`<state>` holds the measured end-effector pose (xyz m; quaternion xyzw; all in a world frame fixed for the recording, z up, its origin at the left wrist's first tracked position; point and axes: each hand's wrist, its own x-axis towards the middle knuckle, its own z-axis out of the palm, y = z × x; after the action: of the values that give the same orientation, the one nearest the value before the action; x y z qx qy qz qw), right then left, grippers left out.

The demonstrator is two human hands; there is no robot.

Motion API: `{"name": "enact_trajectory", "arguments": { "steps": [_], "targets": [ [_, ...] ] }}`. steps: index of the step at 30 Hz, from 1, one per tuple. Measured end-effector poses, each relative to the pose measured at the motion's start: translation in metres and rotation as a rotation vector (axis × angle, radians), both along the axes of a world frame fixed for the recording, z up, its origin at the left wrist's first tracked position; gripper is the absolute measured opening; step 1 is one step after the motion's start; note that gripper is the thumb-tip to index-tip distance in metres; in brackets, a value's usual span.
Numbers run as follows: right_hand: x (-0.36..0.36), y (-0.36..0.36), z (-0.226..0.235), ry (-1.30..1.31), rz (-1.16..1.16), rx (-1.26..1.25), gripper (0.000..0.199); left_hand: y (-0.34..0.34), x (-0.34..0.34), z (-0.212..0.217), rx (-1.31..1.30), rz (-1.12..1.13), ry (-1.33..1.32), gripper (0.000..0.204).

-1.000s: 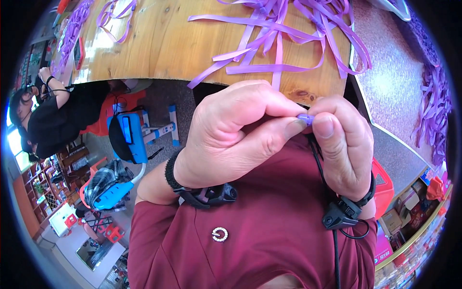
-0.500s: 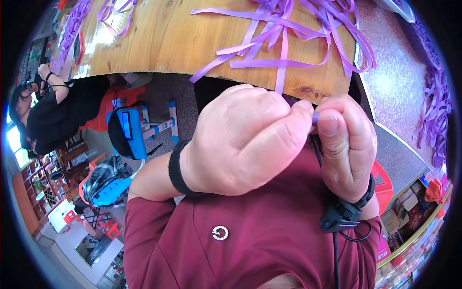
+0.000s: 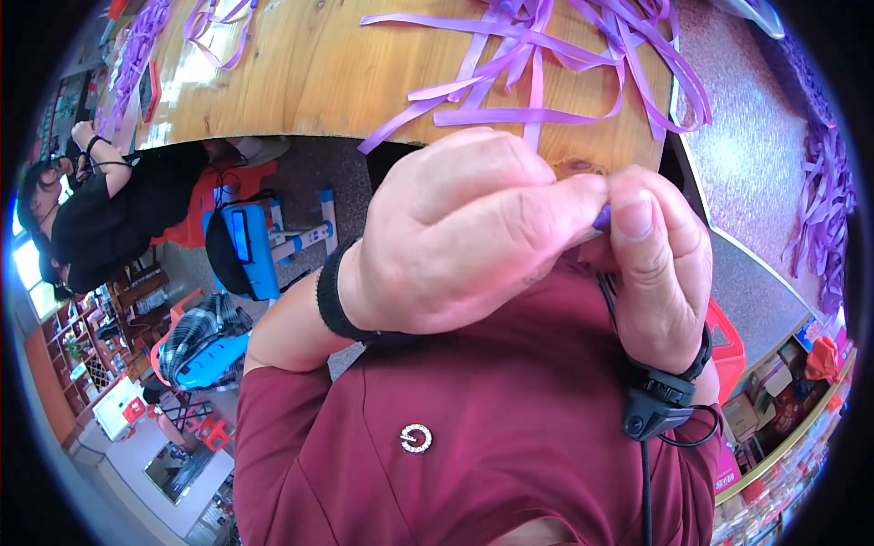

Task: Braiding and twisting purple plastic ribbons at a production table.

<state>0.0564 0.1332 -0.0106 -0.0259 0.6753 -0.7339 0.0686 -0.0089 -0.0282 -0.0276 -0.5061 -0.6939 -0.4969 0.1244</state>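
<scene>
My left hand (image 3: pixel 464 232) is closed, thumb and fingertips pinched together. Against it, my right hand (image 3: pixel 657 264) is also closed, with its thumb pressed to the curled fingers. A small piece of purple ribbon (image 3: pixel 602 218) shows between the two pinches, most of it hidden by my fingers. Just beyond my hands, loose purple ribbons (image 3: pixel 537 118) lie in a tangle over the near edge of the wooden table (image 3: pixel 309 73). One strand runs down behind my left hand.
More purple ribbons (image 3: pixel 137 55) lie at the table's far left, and a bunch (image 3: pixel 824 227) hangs at the right. A person in black (image 3: pixel 118 205) sits at the left. A blue bag (image 3: pixel 244 246) and a red stool (image 3: pixel 724 350) are near me. Boxes (image 3: pixel 765 391) fill a shelf on the right.
Both hands have shifted a little, the left one upward and tilted. The purple piece between them shows darker and bunched. The strand toward the hands is now more covered by my left hand.
</scene>
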Motion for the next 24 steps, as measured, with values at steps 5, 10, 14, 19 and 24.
{"name": "enact_trajectory", "arguments": {
  "steps": [5, 10, 14, 19, 24],
  "targets": [
    [-0.002, -0.004, 0.007, -0.143, -0.050, -0.217, 0.031, -0.004, -0.007, 0.001, 0.002, -0.108, -0.203, 0.021],
    [-0.008, -0.002, 0.005, -0.262, -0.021, -0.397, 0.031, -0.007, 0.000, 0.011, 0.027, -0.099, -0.749, 0.029],
    [-0.010, -0.007, 0.010, -0.266, 0.003, -0.368, 0.030, -0.013, -0.001, 0.019, -0.010, -0.084, -0.626, 0.028],
    [-0.010, -0.007, 0.006, -0.271, -0.017, -0.190, 0.029, -0.005, -0.005, 0.008, 0.025, 0.054, -0.210, 0.015],
    [-0.006, -0.006, 0.002, -0.221, 0.060, -0.141, 0.031, -0.019, -0.008, 0.018, 0.046, -0.058, -0.396, 0.016]
  ]
}}
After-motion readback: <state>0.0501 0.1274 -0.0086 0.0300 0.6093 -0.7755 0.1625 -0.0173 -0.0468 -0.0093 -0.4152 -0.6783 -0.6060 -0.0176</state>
